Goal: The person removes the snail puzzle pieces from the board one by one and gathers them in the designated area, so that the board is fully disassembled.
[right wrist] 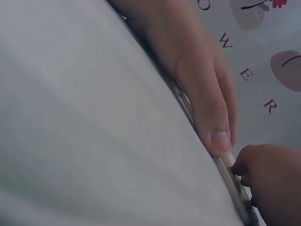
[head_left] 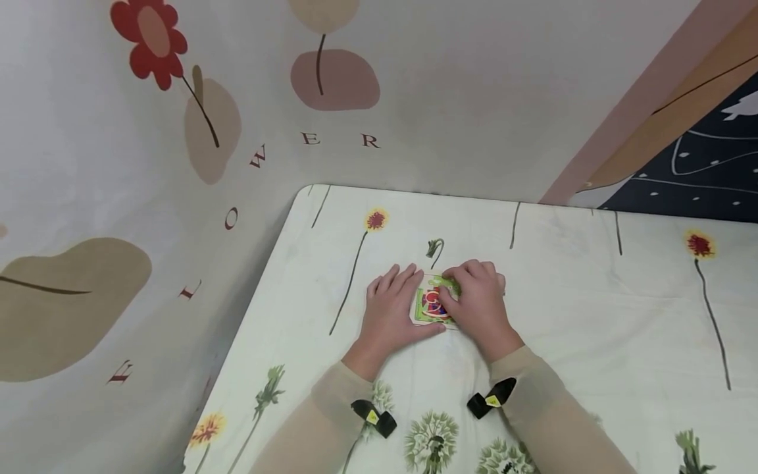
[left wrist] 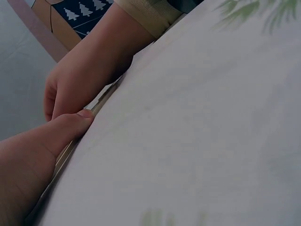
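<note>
A small flat picture board [head_left: 423, 304], pale-edged with a green, red and blue printed design, lies on the white cloth. My left hand [head_left: 391, 313] holds its left side. In the right wrist view, that left thumb [right wrist: 220, 140] lies along the near edge, with the fingers partly hidden behind it. From the right, my right hand [head_left: 481, 306] bends over the board, thumb on the picture and index finger near the far edge. Seen from the left wrist, the right hand [left wrist: 82, 80] has curled fingers. Whether a small loose piece is under its fingertips is hidden.
The tablecloth [head_left: 592, 316] has printed flowers and long stems. A pale fabric wall [head_left: 462, 99] with flower shapes and letters rises behind the table and on the left. A dark patterned cloth [head_left: 705, 164] hangs at the far right.
</note>
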The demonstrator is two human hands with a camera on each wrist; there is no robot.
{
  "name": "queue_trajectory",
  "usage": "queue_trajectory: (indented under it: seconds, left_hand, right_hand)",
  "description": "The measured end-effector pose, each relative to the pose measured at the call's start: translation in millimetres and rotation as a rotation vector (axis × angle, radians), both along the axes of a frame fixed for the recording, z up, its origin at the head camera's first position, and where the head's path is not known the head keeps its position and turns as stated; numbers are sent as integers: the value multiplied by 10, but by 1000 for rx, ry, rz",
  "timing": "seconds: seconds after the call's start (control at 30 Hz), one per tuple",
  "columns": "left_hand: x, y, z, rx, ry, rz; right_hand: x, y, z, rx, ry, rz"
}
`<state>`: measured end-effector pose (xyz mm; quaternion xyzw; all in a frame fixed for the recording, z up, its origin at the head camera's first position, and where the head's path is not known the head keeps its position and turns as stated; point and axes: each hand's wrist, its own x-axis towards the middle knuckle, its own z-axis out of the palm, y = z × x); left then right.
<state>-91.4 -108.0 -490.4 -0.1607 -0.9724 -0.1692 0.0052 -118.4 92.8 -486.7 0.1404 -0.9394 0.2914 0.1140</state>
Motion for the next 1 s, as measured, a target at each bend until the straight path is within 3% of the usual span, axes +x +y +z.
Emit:
queue_trajectory:
  seconds: [0.33, 0.67, 1.0]
  left_hand:
    - [4, 5, -4, -31, 0, 1]
    - [4, 6, -13, -14, 15, -5]
    - [5, -1, 23, -39, 13, -7]
  right_hand:
    - [53, -8, 9, 35, -12, -8]
    - [73, -38, 51, 62, -166, -14]
    - [76, -34, 36, -16, -100, 0]
